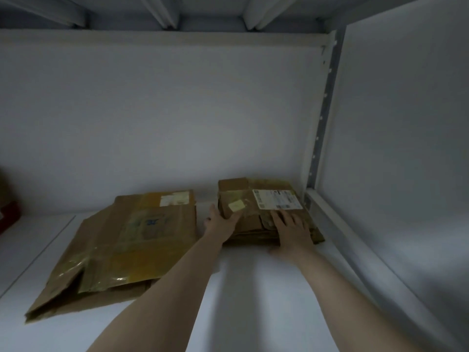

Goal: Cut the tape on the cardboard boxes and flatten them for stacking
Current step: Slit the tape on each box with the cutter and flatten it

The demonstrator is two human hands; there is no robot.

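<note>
Two stacks (head view): flattened cardboard boxes lie side by side on a white shelf, with a strip of bare shelf between them.
Small stack: sits in the far right corner of the shelf, near the perforated metal upright; a white shipping label and a yellow sticker face up on its top piece.
Left grip: fingers curl over the stack's near left edge and hold it.
Right grip: lies flat on top of the stack, fingers straight and spread, holding nothing (palm near the front edge).
Large flattened box: lies to the left, apart from both hands, with glossy tape across its top and a pale label near its far edge.
Left margin: a red object, cut off by the frame and too dim to identify.
</note>
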